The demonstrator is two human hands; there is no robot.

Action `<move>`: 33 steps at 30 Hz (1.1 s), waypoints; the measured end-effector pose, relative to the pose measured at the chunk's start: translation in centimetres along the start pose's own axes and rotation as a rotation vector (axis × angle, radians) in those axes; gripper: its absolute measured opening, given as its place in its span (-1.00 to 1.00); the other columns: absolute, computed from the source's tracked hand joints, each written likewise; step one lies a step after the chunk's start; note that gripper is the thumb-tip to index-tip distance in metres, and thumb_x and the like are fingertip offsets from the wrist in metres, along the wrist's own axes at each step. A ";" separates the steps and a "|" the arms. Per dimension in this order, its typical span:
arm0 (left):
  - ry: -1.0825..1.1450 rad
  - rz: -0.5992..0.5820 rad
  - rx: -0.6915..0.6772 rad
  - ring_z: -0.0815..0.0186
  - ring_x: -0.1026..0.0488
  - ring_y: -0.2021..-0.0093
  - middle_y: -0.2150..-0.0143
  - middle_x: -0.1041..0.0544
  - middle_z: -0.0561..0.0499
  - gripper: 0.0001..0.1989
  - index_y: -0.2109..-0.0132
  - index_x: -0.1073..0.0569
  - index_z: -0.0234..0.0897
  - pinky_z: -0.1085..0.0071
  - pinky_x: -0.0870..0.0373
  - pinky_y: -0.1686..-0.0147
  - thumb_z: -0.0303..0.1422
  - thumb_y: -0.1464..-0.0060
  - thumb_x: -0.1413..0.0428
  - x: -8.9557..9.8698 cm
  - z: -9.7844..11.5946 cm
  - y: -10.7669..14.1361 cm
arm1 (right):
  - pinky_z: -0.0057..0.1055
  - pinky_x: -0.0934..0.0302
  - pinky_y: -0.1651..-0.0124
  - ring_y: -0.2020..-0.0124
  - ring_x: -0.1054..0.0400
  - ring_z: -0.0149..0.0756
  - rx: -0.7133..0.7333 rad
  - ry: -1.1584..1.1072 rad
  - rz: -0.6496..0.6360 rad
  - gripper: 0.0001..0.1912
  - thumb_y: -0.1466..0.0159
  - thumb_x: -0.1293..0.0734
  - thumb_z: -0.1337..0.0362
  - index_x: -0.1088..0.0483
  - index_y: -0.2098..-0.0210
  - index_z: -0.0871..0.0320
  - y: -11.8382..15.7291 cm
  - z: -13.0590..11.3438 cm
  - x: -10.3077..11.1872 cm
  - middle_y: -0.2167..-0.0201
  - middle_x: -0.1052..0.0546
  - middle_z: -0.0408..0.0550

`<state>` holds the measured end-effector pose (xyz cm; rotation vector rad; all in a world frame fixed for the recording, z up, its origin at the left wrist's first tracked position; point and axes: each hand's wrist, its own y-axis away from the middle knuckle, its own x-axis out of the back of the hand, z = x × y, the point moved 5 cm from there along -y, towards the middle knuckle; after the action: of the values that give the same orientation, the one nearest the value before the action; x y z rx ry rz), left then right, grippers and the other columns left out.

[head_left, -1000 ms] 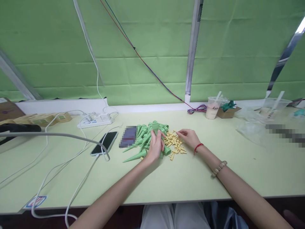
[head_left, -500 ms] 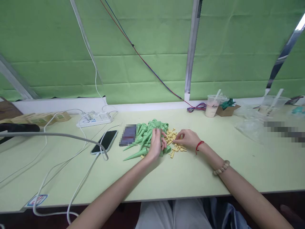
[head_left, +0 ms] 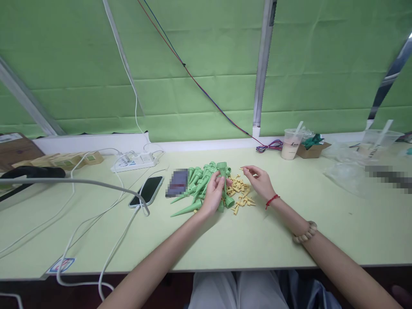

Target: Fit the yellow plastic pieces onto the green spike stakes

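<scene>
My left hand (head_left: 213, 195) grips a green plastic cone spike (head_left: 222, 171), held upright with its wide cap at the top. It sits above a heap of the same green spikes (head_left: 196, 184) on the pale green table (head_left: 225, 240). My right hand (head_left: 260, 182) is lifted just above a scatter of small yellow pegs (head_left: 240, 196) and pinches one yellow peg (head_left: 243, 169) between thumb and fingertips. The two hands are a short gap apart. A red string and a bead bracelet ring the right wrist.
A phone (head_left: 148, 191) on a white cable lies left of the spikes, beside a blurred dark card (head_left: 177, 183). A white power strip (head_left: 135, 162) sits behind. A drink cup with straw (head_left: 289, 145), a small cardboard box (head_left: 313, 149) and clear plastic bags (head_left: 347, 171) stand at the right.
My right hand has risen off the yellow pegs with one pinched in its fingers. The left hand has raised its green spike more upright.
</scene>
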<state>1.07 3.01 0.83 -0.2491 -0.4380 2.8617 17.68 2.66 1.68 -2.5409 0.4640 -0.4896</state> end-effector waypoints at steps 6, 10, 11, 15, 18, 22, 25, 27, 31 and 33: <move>-0.028 -0.006 0.053 0.27 -0.47 0.26 0.40 -0.55 -0.06 -0.49 -0.05 -0.23 -0.38 0.32 -0.27 0.12 -0.16 -0.03 -0.05 -0.1 0.1 0.3 | -0.40 -0.27 0.33 0.30 -0.38 -0.30 0.009 -0.155 0.043 -0.68 -0.13 -0.28 0.10 -0.47 0.23 0.17 0.4 -1.3 0.0 0.27 -0.52 0.02; -0.019 -0.026 0.091 0.25 -0.49 0.24 0.37 -0.56 -0.10 -0.47 -0.05 -0.24 -0.41 0.31 -0.29 0.12 -0.17 0.00 -0.08 -0.4 0.2 0.4 | -0.38 -0.29 0.35 0.41 -0.39 -0.32 -0.025 -0.186 0.089 -0.73 -0.05 -0.37 0.14 -0.48 0.32 0.20 0.6 -1.7 0.2 0.40 -0.53 0.00; -0.018 -0.037 0.088 0.25 -0.48 0.24 0.35 -0.56 -0.11 -0.49 -0.03 -0.25 -0.41 0.32 -0.29 0.12 -0.18 0.00 -0.08 -0.5 0.3 0.5 | -0.38 -0.30 0.35 0.43 -0.39 -0.32 -0.020 -0.196 0.091 -0.74 -0.05 -0.37 0.15 -0.49 0.34 0.19 0.7 -1.9 0.3 0.41 -0.54 -0.01; -0.009 -0.043 0.093 0.30 -0.49 0.28 0.29 -0.56 -0.12 -0.55 -0.02 -0.23 -0.37 0.36 -0.32 0.20 -0.20 -0.04 -0.05 -0.7 0.3 0.7 | -0.38 -0.29 0.34 0.41 -0.38 -0.34 0.125 -0.166 0.080 -0.84 -0.10 -0.35 0.20 -0.50 0.37 0.14 1.0 -3.1 0.5 0.39 -0.54 -0.05; -0.006 -0.065 0.103 0.33 -0.49 0.37 0.28 -0.55 -0.11 -0.53 -0.03 -0.18 -0.35 0.39 -0.34 0.32 -0.20 -0.03 -0.06 -0.8 0.2 0.7 | -0.39 -0.26 0.35 0.43 -0.35 -0.36 0.252 -0.116 0.083 -0.89 -0.11 -0.35 0.24 -0.51 0.38 0.12 1.3 -3.9 0.6 0.41 -0.54 -0.07; 0.011 -0.129 0.118 0.33 -0.50 0.41 0.28 -0.55 -0.10 -0.53 0.00 -0.18 -0.32 0.39 -0.36 0.34 -0.18 -0.01 -0.08 -1.1 0.1 0.8 | -0.40 -0.25 0.38 0.46 -0.34 -0.37 0.291 -0.120 0.092 -0.91 -0.10 -0.36 0.26 -0.51 0.39 0.12 1.4 -4.1 0.6 0.43 -0.53 -0.07; 0.021 -0.131 0.117 0.33 -0.50 0.42 0.30 -0.55 -0.07 -0.54 0.02 -0.17 -0.30 0.37 -0.37 0.33 -0.18 0.00 -0.09 -1.0 0.0 0.8 | -0.40 -0.24 0.40 0.48 -0.33 -0.38 0.301 -0.110 0.079 -0.91 -0.10 -0.36 0.27 -0.50 0.41 0.13 1.4 -4.2 0.6 0.45 -0.53 -0.07; 0.020 -0.127 0.103 0.33 -0.50 0.43 0.31 -0.55 -0.06 -0.55 0.02 -0.16 -0.30 0.36 -0.36 0.32 -0.19 0.00 -0.09 -1.0 0.0 0.7 | -0.40 -0.24 0.41 0.49 -0.33 -0.38 0.306 -0.096 0.074 -0.91 -0.10 -0.36 0.27 -0.50 0.43 0.14 1.4 -4.3 0.5 0.46 -0.53 -0.06; 0.015 -0.145 0.068 0.34 -0.49 0.43 0.33 -0.54 -0.05 -0.59 0.04 -0.16 -0.28 0.38 -0.36 0.33 -0.22 -0.01 -0.08 -0.9 0.0 0.6 | -0.39 -0.24 0.41 0.51 -0.32 -0.38 0.294 -0.063 0.074 -0.90 -0.09 -0.36 0.25 -0.50 0.44 0.13 1.6 -4.4 0.5 0.46 -0.52 -0.06; 0.003 -0.146 0.048 0.35 -0.47 0.45 0.38 -0.52 -0.01 -0.58 0.03 -0.17 -0.28 0.38 -0.36 0.35 -0.25 0.00 -0.09 -0.8 0.3 0.6 | -0.38 -0.25 0.39 0.50 -0.33 -0.36 0.271 -0.048 0.070 -0.88 -0.10 -0.35 0.22 -0.49 0.45 0.13 1.7 -4.3 0.4 0.47 -0.52 -0.06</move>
<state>1.67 2.21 1.02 -0.2041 -0.3703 2.7245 15.86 -0.65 4.35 -2.2640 0.4358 -0.4330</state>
